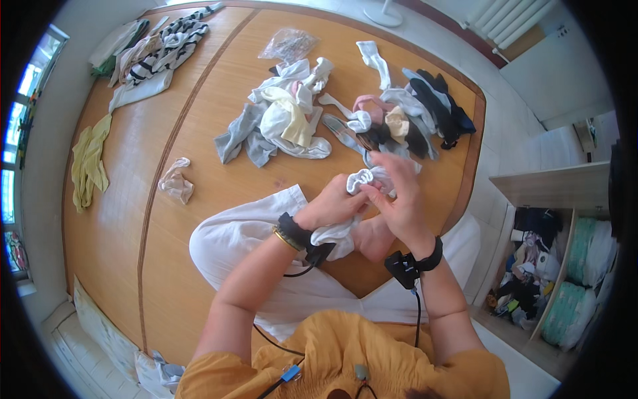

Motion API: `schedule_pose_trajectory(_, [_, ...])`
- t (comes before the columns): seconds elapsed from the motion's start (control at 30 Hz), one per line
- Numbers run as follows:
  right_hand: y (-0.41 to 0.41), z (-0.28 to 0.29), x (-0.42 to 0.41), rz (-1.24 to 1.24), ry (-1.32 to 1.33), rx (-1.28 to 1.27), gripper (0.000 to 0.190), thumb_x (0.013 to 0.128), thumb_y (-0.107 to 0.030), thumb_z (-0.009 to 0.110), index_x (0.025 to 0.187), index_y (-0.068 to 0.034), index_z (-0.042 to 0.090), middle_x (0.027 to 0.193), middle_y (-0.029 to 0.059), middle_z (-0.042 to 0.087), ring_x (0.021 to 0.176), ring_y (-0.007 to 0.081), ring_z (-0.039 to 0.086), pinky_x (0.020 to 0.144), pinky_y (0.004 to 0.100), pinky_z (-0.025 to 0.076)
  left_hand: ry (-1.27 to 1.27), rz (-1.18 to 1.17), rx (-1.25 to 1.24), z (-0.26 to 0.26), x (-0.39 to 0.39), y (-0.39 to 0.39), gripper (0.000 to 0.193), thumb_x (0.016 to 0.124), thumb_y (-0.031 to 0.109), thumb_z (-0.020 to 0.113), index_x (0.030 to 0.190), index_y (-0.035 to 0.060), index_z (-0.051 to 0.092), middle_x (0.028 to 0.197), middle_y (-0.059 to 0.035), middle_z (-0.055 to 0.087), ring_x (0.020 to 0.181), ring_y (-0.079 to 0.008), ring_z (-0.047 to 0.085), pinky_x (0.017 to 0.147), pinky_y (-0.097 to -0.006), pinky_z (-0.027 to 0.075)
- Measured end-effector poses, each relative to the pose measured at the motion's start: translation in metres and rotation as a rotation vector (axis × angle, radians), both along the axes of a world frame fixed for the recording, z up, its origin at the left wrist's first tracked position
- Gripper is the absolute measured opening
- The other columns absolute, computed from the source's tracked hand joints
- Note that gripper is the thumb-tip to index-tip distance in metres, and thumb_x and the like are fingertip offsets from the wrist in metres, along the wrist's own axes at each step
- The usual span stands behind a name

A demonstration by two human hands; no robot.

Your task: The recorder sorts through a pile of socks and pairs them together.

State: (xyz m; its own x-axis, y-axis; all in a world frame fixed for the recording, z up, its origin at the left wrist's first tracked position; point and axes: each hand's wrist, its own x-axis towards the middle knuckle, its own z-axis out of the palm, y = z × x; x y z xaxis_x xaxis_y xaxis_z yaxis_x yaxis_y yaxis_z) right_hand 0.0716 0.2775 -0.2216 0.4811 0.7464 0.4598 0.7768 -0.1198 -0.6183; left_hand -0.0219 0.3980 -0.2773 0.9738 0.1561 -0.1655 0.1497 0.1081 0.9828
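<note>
Above my crossed legs, a bunched white sock with a ribbed cuff is held between my two hands. My left hand grips it from the left, its fingers partly hidden. My right hand has its thumb against the sock; its blurred fingers curl around the far side. White fabric hangs below my left hand, beside my bare foot. Just beyond my hands lies a mixed pile of socks in black, pink, beige and grey. Left of it is a pile of white, yellow and grey clothes.
A crumpled clear plastic bag lies behind the piles. Leftward are a sheer beige item, a yellow garment and stacked clothes. An open drawer of clothes and packs is at right. Cables run from my wrist devices.
</note>
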Motion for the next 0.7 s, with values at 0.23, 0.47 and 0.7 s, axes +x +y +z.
schedule_pose_trajectory(0.23, [-0.010,-0.025,0.017,0.081,0.349,-0.098,0.034,0.081,-0.012,0.072,0.111,-0.003,0.059,0.098,0.0056,0.058,0.088,0.0187,0.058,0.080,0.0308,0.046,0.065,0.113,-0.231,0.012,-0.010,0.000,0.030,0.099,0.026,0.046,0.102,-0.0012,0.058,0.081,-0.0019,0.060,0.067,-0.0075,0.053,0.058,-0.0257,0.046])
schedule_pose_trajectory(0.47, [-0.007,-0.020,-0.007,-0.028,0.698,0.120,0.018,0.079,0.006,0.068,0.095,-0.002,0.062,0.092,0.0037,0.059,0.085,0.0145,0.058,0.071,0.0268,0.048,0.049,0.105,-0.186,0.003,-0.011,0.003,0.035,0.099,0.029,0.047,0.114,-0.0011,0.060,0.093,-0.0032,0.063,0.084,-0.0084,0.058,0.076,-0.0266,0.050])
schedule_pose_trajectory(0.7, [-0.014,-0.012,-0.004,0.139,0.003,0.058,0.023,0.070,0.011,0.067,0.088,-0.002,0.064,0.090,0.0086,0.059,0.083,0.0255,0.059,0.071,0.0333,0.050,-0.122,0.157,-0.639,0.012,-0.022,0.002,0.034,0.094,0.022,0.059,0.122,0.0026,0.057,0.099,-0.0011,0.063,0.086,-0.0080,0.056,0.081,-0.0258,0.045])
